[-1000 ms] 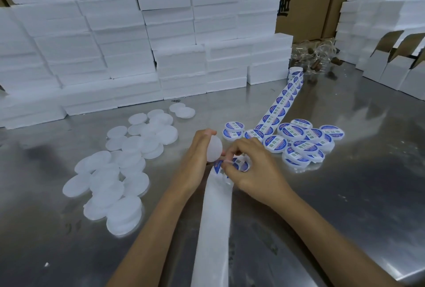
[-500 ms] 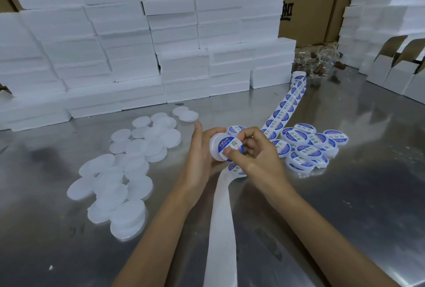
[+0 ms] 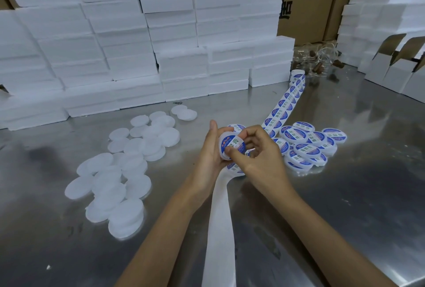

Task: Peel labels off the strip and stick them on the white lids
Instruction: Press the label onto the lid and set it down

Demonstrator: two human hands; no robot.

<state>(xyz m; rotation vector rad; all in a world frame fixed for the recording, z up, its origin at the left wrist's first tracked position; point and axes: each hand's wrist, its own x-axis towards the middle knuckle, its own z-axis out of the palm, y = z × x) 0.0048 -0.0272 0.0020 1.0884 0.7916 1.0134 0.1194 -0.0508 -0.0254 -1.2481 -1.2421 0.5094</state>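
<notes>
Head view, hands (image 3: 232, 148) pressing label (image 3: 235, 145) onto held white lid (image 3: 224, 141)

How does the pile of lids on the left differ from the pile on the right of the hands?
The left pile is plain white lids with no labels; the right pile carries round blue-and-white labels. The left pile spreads wide across the metal table; the right pile is smaller and tightly heaped beside the label strip. Both hold the same round, flat lids, lying loose and overlapping.
</notes>
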